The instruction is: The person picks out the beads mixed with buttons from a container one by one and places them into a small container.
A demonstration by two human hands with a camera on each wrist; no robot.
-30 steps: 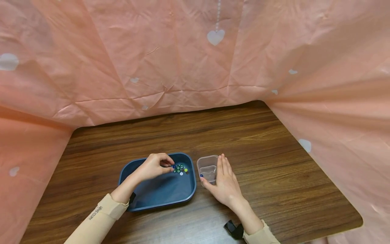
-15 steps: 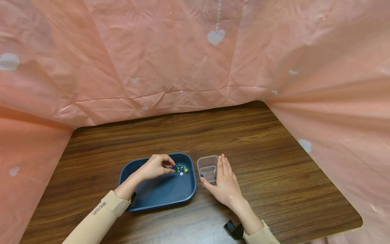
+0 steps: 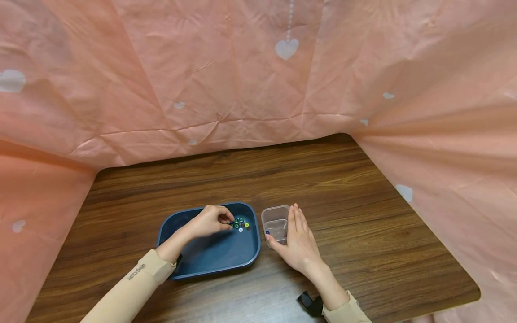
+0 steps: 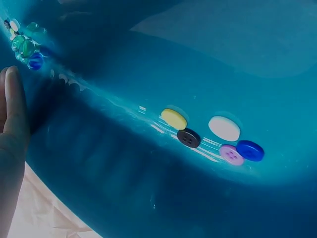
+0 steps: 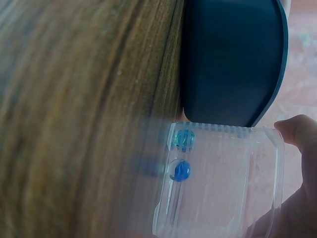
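Observation:
In the head view my left hand (image 3: 210, 221) reaches into the blue tray (image 3: 218, 262), its fingertips beside a cluster of green glass marbles (image 3: 237, 223). In the left wrist view, a blue marble (image 4: 35, 61) lies just beyond my fingers (image 4: 15, 101), with a visible space between; the thumb is out of sight there. My right hand (image 3: 300, 246) holds a clear plastic container (image 3: 276, 209) with straight fingers along its right side and the thumb at its near rim. Inside are a blue marble (image 5: 181, 171) and a greenish one (image 5: 184, 140).
Yellow (image 4: 174, 119), black (image 4: 188, 138), white (image 4: 224, 128), pink (image 4: 232, 154) and blue (image 4: 250, 150) buttons lie in the tray. Tray and container stand on a wooden table (image 3: 363, 215). A pink curtain (image 3: 242, 67) hangs behind and at the sides.
My left hand has shifted slightly right, closer to the marbles, and now covers most of the blue one in the head view. The right hand and container have not visibly moved.

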